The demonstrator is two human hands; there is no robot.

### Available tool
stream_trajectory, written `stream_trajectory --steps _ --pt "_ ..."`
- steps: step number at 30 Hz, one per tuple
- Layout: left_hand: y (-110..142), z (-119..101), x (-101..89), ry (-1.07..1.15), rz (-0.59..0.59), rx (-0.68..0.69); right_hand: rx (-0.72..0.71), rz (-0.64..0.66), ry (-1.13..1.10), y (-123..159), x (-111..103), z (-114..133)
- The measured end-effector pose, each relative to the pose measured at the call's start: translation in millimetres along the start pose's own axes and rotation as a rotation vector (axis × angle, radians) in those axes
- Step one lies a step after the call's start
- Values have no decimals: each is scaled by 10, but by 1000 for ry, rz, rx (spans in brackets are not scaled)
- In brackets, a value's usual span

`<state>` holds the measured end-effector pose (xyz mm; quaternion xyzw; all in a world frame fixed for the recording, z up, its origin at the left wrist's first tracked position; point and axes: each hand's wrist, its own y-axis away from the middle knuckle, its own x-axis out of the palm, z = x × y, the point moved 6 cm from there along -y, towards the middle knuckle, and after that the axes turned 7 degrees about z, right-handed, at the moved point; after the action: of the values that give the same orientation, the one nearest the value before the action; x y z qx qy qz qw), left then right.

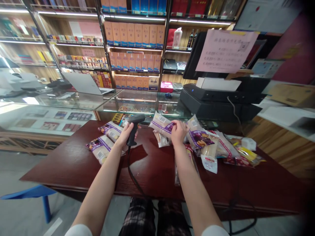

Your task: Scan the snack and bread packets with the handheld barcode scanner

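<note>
In my left hand [126,133] is a black barcode scanner [136,123], its head pointing right and its cable running down off the desk. My right hand [179,131] grips a clear and purple bread package [161,123], with a barcode showing on its upper left part. Two similar purple packages [101,149] lie left of the scanner, partly behind my left wrist. Right of my right hand is a pile with another purple package [200,136], a white-labelled pack [209,159] and a yellow snack bag [248,154]. A flat red-topped pack [190,157] lies partly under my right forearm.
The dark red desk [152,173] stands before a glass display counter [137,98]. A monitor [197,55] with a pink paper sign [225,50] rises at the back right above black boxes. A laptop [83,83] sits at the left. A blue stool [29,193] is at lower left.
</note>
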<state>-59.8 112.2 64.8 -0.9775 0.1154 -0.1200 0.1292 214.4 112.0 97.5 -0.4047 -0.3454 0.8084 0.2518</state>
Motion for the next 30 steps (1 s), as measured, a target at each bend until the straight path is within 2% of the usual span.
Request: stream_trajectory --steps 3,7,10,14,22,30 --pt "24 12 65 -34 35 -54 -107 31 48 18 11 100" --pt "65 -3 153 -102 80 -103 -266 149 81 85 174 313" --pt "87 -26 186 -128 83 -115 -312 196 90 128 285 390" --pt "94 -45 188 -145 108 -127 -289 176 103 135 313 361" --pt "91 -5 198 -130 177 -170 -180 96 153 68 172 220" --pt "77 79 200 -126 176 -158 -170 151 156 80 224 219"
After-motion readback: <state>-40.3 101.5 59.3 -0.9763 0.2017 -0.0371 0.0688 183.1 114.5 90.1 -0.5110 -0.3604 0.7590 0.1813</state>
